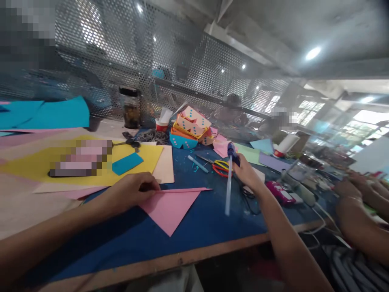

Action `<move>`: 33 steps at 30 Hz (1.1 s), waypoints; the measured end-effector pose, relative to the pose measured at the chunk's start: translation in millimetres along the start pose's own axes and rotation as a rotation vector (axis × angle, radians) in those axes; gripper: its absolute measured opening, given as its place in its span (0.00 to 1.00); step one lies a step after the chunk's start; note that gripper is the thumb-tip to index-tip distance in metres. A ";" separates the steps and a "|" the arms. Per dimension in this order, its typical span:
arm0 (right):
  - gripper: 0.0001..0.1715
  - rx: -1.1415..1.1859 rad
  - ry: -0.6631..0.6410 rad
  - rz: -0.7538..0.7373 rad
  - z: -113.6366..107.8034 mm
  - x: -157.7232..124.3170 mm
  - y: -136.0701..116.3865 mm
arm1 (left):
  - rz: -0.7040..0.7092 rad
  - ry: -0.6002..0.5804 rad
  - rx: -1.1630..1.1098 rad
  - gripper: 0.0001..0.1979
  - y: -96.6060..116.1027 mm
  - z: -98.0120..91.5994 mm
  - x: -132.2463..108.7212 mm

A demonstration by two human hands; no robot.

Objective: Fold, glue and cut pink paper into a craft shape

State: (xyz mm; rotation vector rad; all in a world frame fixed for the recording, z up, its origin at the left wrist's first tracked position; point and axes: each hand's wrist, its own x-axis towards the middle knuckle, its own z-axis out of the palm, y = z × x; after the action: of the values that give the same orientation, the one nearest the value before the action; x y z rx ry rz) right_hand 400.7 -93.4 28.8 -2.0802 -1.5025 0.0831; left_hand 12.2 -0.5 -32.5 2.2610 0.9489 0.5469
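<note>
My left hand (132, 190) lies on a pink paper triangle (172, 207) on the blue table (209, 223), fingers curled and pressing down its folded top edge. My right hand (246, 172) is closed around a blue glue gun (233, 153) with a long clear glue stick (228, 190) pointing down toward me. It is held above the table, right of the pink paper.
Yellow (142, 156), blue (127, 163) and pink sheets lie at left. Black scissors (130, 142), a dark jar (131, 109), a stack of dotted paper boxes (191, 127), red-yellow scissors (221, 167) and a pink device (279, 192) sit behind. Another person's hands (358, 194) work at right.
</note>
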 end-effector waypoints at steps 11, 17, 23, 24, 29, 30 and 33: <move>0.22 -0.326 0.009 0.314 19.3 30.4 50.3 | 0.004 -0.013 0.014 0.13 -4.6 -1.7 0.0; 0.25 -0.404 0.075 0.266 7.7 10.5 36.5 | 0.031 -0.005 0.026 0.12 6.5 -4.7 -2.4; 0.17 -0.274 0.009 -0.186 9.4 -19.1 -38.3 | -0.001 -0.011 0.001 0.11 13.6 -6.3 -4.4; 0.13 -0.231 -0.061 -0.281 15.2 -25.0 -53.4 | -0.002 -0.009 0.003 0.12 13.5 -6.2 -4.8; 0.09 0.032 -0.439 -0.759 44.6 -46.3 -98.4 | 0.006 -0.013 0.020 0.12 10.8 -5.0 -5.6; 0.08 0.018 -0.458 -0.756 47.7 -47.8 -99.9 | 0.009 -0.013 0.023 0.11 10.3 -4.5 -5.6; 0.06 0.008 -0.480 -0.694 52.0 -48.6 -96.7 | 0.011 -0.009 0.023 0.11 9.0 -2.7 -5.7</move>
State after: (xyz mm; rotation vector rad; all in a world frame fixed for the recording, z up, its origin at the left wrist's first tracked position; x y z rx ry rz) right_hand 281.1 -95.3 18.0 -1.4772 -2.4241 0.3357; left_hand 11.3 -8.6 -25.2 2.2886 0.9429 0.5333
